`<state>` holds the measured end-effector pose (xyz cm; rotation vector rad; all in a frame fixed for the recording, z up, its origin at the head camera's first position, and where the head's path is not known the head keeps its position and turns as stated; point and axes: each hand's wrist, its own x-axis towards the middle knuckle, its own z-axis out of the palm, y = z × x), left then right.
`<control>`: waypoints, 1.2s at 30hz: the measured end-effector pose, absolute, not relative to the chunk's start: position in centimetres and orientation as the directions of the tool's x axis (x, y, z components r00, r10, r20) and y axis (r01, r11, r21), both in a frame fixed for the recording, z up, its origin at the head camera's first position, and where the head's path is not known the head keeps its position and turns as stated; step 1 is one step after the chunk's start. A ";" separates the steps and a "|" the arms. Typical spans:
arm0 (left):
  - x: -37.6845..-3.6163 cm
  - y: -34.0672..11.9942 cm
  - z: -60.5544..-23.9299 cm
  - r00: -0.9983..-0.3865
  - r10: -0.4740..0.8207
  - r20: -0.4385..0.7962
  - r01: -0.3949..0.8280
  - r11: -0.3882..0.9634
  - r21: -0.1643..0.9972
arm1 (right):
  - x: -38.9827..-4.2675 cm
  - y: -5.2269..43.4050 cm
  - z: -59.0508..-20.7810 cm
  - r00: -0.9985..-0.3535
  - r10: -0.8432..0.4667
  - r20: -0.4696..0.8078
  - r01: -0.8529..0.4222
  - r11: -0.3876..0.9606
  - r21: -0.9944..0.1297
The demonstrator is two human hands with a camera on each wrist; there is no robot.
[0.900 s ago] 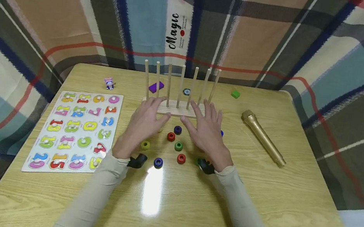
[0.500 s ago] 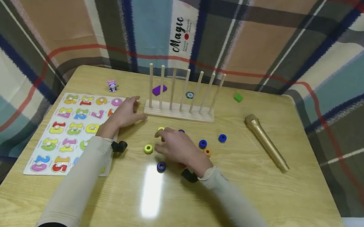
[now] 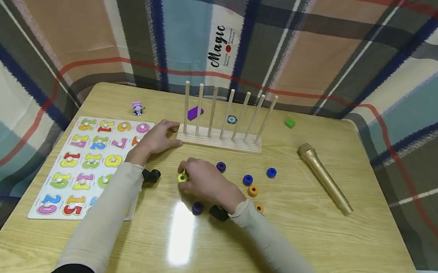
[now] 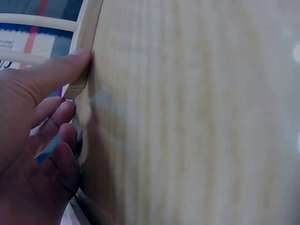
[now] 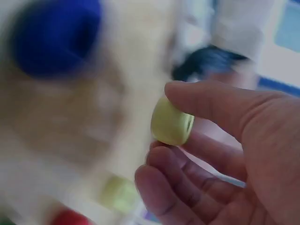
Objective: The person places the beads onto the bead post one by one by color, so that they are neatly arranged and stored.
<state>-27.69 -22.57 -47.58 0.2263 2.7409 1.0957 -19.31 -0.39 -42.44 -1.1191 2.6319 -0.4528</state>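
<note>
Fingers of the right hand [image 3: 207, 183] curl round a yellow ring [image 5: 171, 123], pinched between thumb and fingertips just above the table [image 3: 313, 245]; in the head view the ring [image 3: 183, 178] shows at the hand's 9 o'clock edge. At 6 o'clock of that hand lies a purple ring [image 3: 197, 207], at 3 o'clock two orange rings [image 3: 253, 190] and a blue ring [image 3: 248, 179], with another blue ring [image 3: 271, 172] beyond. Further off, at 11 o'clock, the left hand [image 3: 158, 138] presses its thumb against the left end of the peg rack [image 3: 220, 143], fingers loosely bent and holding nothing. A number puzzle board [image 3: 87, 164] lies at 9 o'clock, a gold microphone [image 3: 325, 178] at 3 o'clock. Behind the rack sit a purple block [image 3: 194, 113], a green cube [image 3: 289, 123] and a small figurine [image 3: 137, 108].
</note>
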 end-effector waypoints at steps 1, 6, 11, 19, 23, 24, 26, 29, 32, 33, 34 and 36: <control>-27.8 -22.6 -47.5 -0.970 0.214 -0.116 0.076 0.717 0.693 | -19.8 -0.3 -41.5 -0.689 -0.721 -0.075 -0.640 0.654 -0.403; -28.2 -22.8 -47.4 -0.957 0.266 -0.118 0.108 0.701 0.705 | -23.7 0.2 -35.5 -0.774 -0.598 0.207 -0.603 0.599 -0.527; -28.0 -23.0 -47.7 -0.954 0.279 -0.108 0.121 0.688 0.715 | -27.3 -0.6 -31.8 -0.778 -0.467 0.419 -0.628 0.562 -0.538; -27.8 -22.9 -47.6 -0.957 0.251 -0.143 0.084 0.715 0.695 | -29.2 -2.4 -31.6 -0.806 -0.430 0.407 -0.589 0.652 -0.478; -28.1 -23.1 -47.3 -0.959 0.242 -0.144 0.081 0.727 0.682 | -29.4 -2.9 -31.1 -0.825 -0.427 0.371 -0.564 0.669 -0.484; -28.1 -23.0 -47.2 -0.960 0.241 -0.145 0.080 0.728 0.681 | -29.4 -3.0 -31.0 -0.829 -0.427 0.361 -0.559 0.673 -0.485; -28.1 -23.0 -47.1 -0.960 0.239 -0.146 0.079 0.730 0.679 | -29.5 -3.1 -30.9 -0.838 -0.428 0.339 -0.545 0.681 -0.489; -28.2 -23.0 -47.3 -0.960 0.241 -0.144 0.083 0.733 0.675 | -29.7 -3.2 -31.0 -0.853 -0.432 0.293 -0.522 0.700 -0.487; -28.2 -23.0 -47.4 -0.961 0.240 -0.141 0.084 0.734 0.674 | -29.7 -3.1 -31.4 -0.862 -0.441 0.251 -0.506 0.716 -0.480; -28.2 -23.0 -47.5 -0.961 0.241 -0.139 0.087 0.734 0.673 | -29.7 -3.1 -31.6 -0.862 -0.442 0.249 -0.506 0.719 -0.477; -28.2 -23.0 -47.5 -0.960 0.243 -0.137 0.089 0.733 0.675 | -29.5 -2.9 -31.9 -0.857 -0.442 0.263 -0.514 0.714 -0.475; -28.0 -23.1 -47.6 -0.960 0.247 -0.136 0.094 0.736 0.671 | -29.0 -2.5 -32.6 -0.832 -0.442 0.334 -0.554 0.685 -0.472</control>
